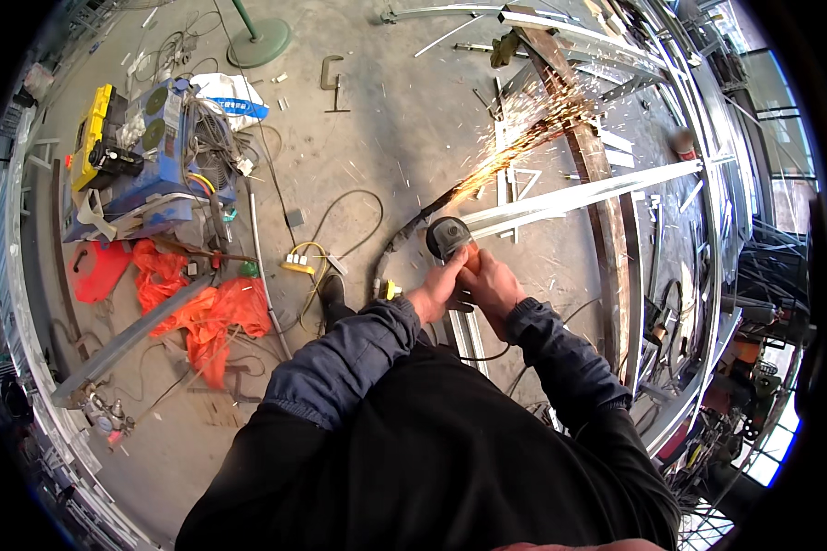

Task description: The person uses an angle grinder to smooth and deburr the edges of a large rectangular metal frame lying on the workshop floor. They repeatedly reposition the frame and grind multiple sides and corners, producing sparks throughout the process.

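Note:
Both my hands are closed around an angle grinder (448, 240) in front of my body. My left hand (438, 286) grips it from the left side. My right hand (492, 283) wraps its body from the right, and most of the tool's body is hidden under my fingers. The grinder's round head meets the near end of a shiny metal bar (579, 194) that runs off to the right. A bright stream of orange sparks (515, 151) flies from there toward the upper right.
Rusty beams (586, 156) stand under the bar on the right. To the left are a blue machine (161, 151) with coiled cables, a yellow toolbox (94, 138), orange plastic sheeting (213, 312) and a red container (98, 271). A C-clamp (332, 83) lies on the floor; cords and a power strip (299, 264) lie near my foot.

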Demonstrator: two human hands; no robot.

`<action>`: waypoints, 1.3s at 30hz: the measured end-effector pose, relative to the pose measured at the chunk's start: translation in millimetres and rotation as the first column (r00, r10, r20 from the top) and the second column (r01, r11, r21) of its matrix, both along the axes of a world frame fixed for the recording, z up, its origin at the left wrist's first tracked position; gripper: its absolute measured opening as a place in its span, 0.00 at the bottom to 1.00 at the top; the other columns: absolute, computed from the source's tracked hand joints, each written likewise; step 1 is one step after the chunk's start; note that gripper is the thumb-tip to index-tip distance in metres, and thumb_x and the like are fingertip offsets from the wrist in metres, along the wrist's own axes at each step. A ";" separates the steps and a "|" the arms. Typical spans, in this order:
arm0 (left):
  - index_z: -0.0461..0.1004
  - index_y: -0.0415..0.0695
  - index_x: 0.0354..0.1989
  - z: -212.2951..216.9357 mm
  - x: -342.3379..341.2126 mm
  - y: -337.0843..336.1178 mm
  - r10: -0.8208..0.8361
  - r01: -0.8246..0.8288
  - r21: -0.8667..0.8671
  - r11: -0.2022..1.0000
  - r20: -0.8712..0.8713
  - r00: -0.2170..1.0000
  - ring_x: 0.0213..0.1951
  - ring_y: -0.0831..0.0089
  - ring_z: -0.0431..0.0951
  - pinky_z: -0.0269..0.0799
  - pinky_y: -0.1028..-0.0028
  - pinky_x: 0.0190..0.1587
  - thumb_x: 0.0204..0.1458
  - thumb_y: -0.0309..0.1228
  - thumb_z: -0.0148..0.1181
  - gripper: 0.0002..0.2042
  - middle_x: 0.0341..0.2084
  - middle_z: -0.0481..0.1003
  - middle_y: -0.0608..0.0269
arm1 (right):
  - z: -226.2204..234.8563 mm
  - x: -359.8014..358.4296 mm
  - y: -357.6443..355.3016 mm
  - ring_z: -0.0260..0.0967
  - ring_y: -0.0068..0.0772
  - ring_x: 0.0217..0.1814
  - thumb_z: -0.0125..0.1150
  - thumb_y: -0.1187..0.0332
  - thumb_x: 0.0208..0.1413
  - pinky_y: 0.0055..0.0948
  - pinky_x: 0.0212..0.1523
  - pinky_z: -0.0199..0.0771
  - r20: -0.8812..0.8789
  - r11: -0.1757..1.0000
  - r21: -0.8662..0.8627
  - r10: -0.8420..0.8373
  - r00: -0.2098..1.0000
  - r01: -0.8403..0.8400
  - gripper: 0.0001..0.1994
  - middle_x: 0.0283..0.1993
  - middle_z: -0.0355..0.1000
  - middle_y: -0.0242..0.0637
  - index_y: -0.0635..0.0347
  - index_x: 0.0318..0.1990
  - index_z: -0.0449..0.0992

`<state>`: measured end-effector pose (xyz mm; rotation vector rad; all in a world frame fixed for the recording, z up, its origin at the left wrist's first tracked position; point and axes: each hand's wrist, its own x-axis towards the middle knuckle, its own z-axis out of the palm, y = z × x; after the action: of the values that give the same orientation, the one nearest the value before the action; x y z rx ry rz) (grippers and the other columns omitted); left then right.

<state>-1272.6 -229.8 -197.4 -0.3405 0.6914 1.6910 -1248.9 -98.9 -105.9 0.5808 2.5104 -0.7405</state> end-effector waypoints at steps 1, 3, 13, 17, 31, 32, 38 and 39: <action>0.69 0.48 0.63 4.7 3.0 0.5 -0.028 0.028 0.004 1.000 0.016 0.999 0.49 0.60 0.79 0.78 0.60 0.47 0.60 0.69 0.47 0.38 0.51 0.77 0.55 | 1.4 2.6 2.1 0.77 0.66 0.45 0.60 0.46 0.60 0.52 0.45 0.77 0.019 1.000 0.025 0.018 1.000 -0.018 0.29 0.39 0.76 0.67 0.71 0.46 0.70; 0.68 0.47 0.63 -0.1 6.3 0.9 0.056 -0.055 0.010 0.998 -0.020 0.998 0.48 0.61 0.79 0.77 0.60 0.47 0.59 0.70 0.47 0.39 0.51 0.77 0.56 | 2.6 1.4 -1.3 0.77 0.66 0.45 0.60 0.46 0.60 0.52 0.44 0.77 -0.009 0.999 -0.012 0.048 0.999 -0.048 0.29 0.39 0.76 0.67 0.71 0.46 0.70; 0.71 0.47 0.60 6.2 4.5 -24.0 -0.032 0.032 -0.026 0.999 0.006 0.999 0.46 0.60 0.81 0.78 0.59 0.46 0.60 0.71 0.43 0.38 0.48 0.78 0.57 | 12.5 -1.4 -23.4 0.76 0.69 0.46 0.59 0.45 0.61 0.52 0.45 0.76 0.072 1.000 0.006 0.007 0.997 -0.008 0.29 0.39 0.76 0.68 0.71 0.45 0.70; 0.71 0.43 0.61 6.6 -2.4 -9.0 -0.053 0.052 -0.026 0.998 -0.020 0.998 0.44 0.61 0.81 0.80 0.62 0.42 0.60 0.69 0.47 0.39 0.49 0.78 0.54 | 8.1 1.2 -11.6 0.76 0.69 0.47 0.60 0.47 0.61 0.52 0.45 0.76 0.070 0.999 -0.008 -0.048 0.996 0.049 0.28 0.40 0.76 0.69 0.70 0.45 0.70; 0.74 0.43 0.55 5.7 -1.8 2.9 0.008 -0.008 -0.016 1.000 -0.015 1.000 0.43 0.58 0.82 0.78 0.59 0.41 0.58 0.72 0.45 0.40 0.42 0.79 0.55 | 10.3 -6.7 2.7 0.77 0.67 0.46 0.61 0.46 0.60 0.50 0.45 0.77 0.078 1.000 -0.015 -0.008 0.997 0.009 0.29 0.40 0.76 0.67 0.72 0.47 0.70; 0.72 0.43 0.58 5.7 1.9 3.7 0.005 -0.005 0.004 1.000 0.002 1.000 0.45 0.58 0.81 0.78 0.59 0.43 0.59 0.71 0.45 0.39 0.45 0.78 0.54 | 9.8 -0.7 7.0 0.77 0.67 0.46 0.60 0.47 0.61 0.50 0.44 0.77 0.036 0.991 0.004 0.131 0.991 -0.131 0.29 0.40 0.77 0.65 0.71 0.48 0.70; 0.69 0.46 0.61 1.7 -13.7 -5.3 -0.051 0.051 0.023 0.998 0.021 0.998 0.44 0.60 0.80 0.78 0.59 0.45 0.60 0.69 0.46 0.37 0.48 0.77 0.56 | 11.1 -9.5 -2.5 0.76 0.65 0.43 0.58 0.49 0.63 0.49 0.43 0.77 0.007 0.994 -0.039 0.103 0.995 -0.103 0.25 0.39 0.75 0.59 0.68 0.48 0.72; 0.70 0.46 0.60 4.4 -9.5 -6.7 -0.047 0.046 0.031 0.998 0.038 0.998 0.44 0.60 0.80 0.78 0.59 0.45 0.60 0.69 0.46 0.37 0.48 0.77 0.56 | 16.4 -10.3 -5.7 0.76 0.65 0.43 0.58 0.50 0.63 0.49 0.43 0.77 0.052 0.997 -0.022 0.070 0.996 -0.069 0.25 0.39 0.75 0.59 0.68 0.48 0.72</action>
<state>-1282.1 -236.4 -193.0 -0.3325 0.6398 1.6447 -1259.2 -104.6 -89.5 0.4966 2.4592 -0.7143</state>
